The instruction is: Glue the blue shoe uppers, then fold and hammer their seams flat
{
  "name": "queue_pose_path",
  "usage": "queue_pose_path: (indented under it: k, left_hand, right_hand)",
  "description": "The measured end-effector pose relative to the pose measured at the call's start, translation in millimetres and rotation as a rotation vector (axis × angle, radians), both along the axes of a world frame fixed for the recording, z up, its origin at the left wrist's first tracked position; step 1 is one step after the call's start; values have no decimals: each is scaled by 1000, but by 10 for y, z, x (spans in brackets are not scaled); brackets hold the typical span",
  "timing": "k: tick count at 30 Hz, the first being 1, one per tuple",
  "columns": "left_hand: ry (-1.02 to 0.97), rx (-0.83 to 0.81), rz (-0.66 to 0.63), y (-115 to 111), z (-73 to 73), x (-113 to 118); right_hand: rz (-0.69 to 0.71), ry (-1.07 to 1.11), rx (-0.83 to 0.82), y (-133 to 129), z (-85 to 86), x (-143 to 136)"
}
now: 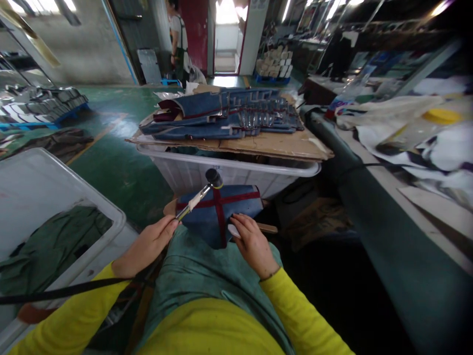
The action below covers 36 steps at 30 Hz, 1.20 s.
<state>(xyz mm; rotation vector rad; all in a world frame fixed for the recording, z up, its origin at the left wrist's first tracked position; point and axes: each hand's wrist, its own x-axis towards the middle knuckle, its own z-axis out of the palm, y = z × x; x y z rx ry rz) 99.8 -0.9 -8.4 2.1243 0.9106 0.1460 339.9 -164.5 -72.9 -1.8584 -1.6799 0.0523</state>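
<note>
The blue panel, crossed by dark red bands, lies at the knees, its near edge against the green cloth over the lap. A wooden strip projects beside it at right. The left hand is closed round the handle of a hammer, its dark head raised at the panel's far edge. The right hand rests on the panel, fingers bent; a white piece shows at the thumb, whether pinched or worn cannot be told.

Risks, in judgement: a stray blow could catch the right fingers, being close to the hammer; the panel could slip if the knees shift.

Beyond stands a white bin bearing cardboard and stacked blue pieces. The load overhangs the rim; a knock could tip it. A bench runs at right.
</note>
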Motion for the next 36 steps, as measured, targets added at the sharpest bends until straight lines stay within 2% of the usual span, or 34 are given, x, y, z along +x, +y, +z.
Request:
queue_pose_path:
  k: [4, 8, 13, 17, 19, 23, 27, 32, 36]
  left_hand:
    - [64, 5, -90, 50, -3, 37]
    - [-2, 64, 5, 72, 37, 64]
    - [72, 50, -99, 73, 0, 65]
    - [4, 47, -12, 64, -20, 102]
    - [11, 52, -34, 64, -32, 142]
    - [64, 95, -115, 55, 3, 299]
    - [-41, 151, -107, -15, 95, 543]
    - [130, 262, -242, -93, 172, 843]
    - [81, 288, -258, -81, 226, 1013]
  right_hand:
    - [-4, -3, 10, 11, 8, 3]
    - [-9, -18, 5, 10, 2, 10]
    - [-11, -20, 11, 7, 11, 7]
    - [-26, -12, 10, 12, 18, 26]
    - [-31, -15, 20, 18, 13, 46]
    - [-35, -21, 48, 29, -15, 81]
    - [-45, -3, 62, 17, -20, 90]
    - [-42, 31, 77, -3, 14, 83]
    - [-48, 43, 84, -10, 36, 87]
